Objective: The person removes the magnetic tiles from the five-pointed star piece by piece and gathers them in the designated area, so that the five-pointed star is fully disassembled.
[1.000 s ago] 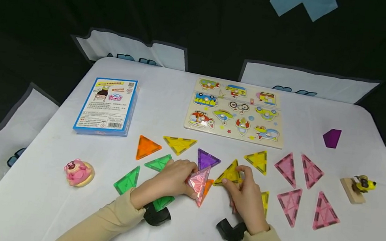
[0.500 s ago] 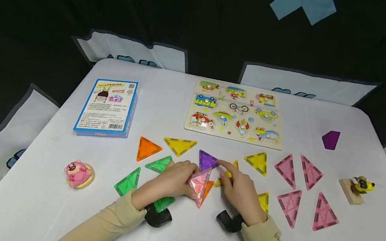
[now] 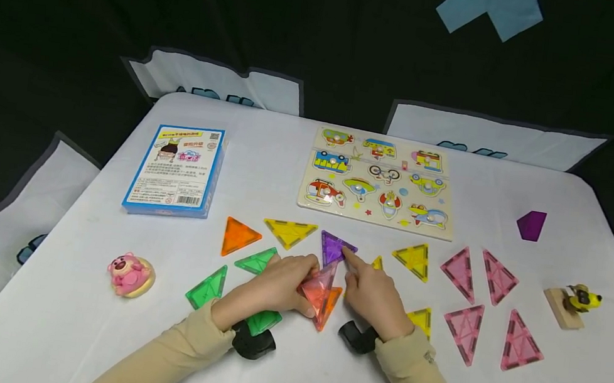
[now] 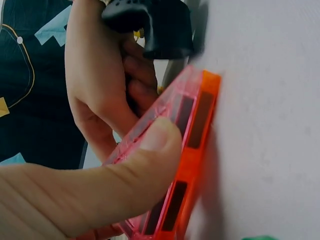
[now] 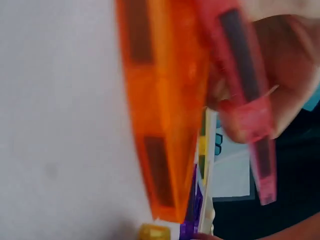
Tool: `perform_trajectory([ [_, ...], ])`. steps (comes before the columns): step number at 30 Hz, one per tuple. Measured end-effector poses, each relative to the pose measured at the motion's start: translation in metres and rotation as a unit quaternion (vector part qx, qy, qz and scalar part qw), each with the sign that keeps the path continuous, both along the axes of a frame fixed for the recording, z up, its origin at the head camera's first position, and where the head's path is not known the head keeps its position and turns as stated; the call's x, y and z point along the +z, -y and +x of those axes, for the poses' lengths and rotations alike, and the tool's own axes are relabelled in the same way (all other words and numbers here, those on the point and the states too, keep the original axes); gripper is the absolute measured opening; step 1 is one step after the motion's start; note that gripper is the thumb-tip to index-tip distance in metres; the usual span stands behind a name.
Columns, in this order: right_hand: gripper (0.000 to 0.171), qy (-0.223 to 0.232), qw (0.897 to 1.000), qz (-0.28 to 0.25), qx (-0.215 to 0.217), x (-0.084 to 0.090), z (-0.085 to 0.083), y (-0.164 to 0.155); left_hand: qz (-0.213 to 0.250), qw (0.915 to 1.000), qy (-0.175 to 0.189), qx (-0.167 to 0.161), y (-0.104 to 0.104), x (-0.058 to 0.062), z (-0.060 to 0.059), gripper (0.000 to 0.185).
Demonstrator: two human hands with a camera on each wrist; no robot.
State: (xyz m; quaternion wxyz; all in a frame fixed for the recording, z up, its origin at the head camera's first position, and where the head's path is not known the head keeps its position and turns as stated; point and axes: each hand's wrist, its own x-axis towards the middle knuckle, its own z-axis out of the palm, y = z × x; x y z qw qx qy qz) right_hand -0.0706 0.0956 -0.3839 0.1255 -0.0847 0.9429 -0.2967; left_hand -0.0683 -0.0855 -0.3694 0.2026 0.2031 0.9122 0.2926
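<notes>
**At mid-table, a tile build barely begun**

Near the table's front edge, the left hand point(image 3: 273, 289) pinches a pink tile point(image 3: 321, 280), tilted up against the orange tile point(image 3: 328, 301) lying flat. The right hand point(image 3: 371, 297) stretches a straight forefinger onto the purple tile point(image 3: 334, 248). Just two pieces joined by my reckoning; yellow, green and pink triangles lie loose all around.

I see translucent, glossy plastic in the pink tile point(image 3: 318, 280) and the orange tile point(image 3: 329, 304) beneath it — smooth faces, darker strips along the edges. The table point(image 3: 74, 291) wears matt white cloth — the puzzle board point(image 3: 379, 182) looks like wood.
</notes>
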Motion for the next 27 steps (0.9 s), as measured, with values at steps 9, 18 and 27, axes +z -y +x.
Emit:
perform_trajectory([
  [9, 0.032, 0.107, 0.977, -0.181, 0.042, -0.003, 0.025, -0.014, 0.017, 0.9997, 0.019, -0.002, 0.003, 0.001, -0.001, 0.044],
  [18, 0.037, 0.161, 0.962, -0.214, 0.041, -0.012, 0.036, -0.012, 0.133, 0.986, 0.099, -0.019, 0.019, 0.007, -0.007, 0.024],
  [27, 0.038, 0.172, 0.952, -0.251, 0.005, -0.015, 0.036, -0.01, 0.173, 0.9631, 0.188, -0.085, 0.035, 0.031, 0.022, 0.01],
])
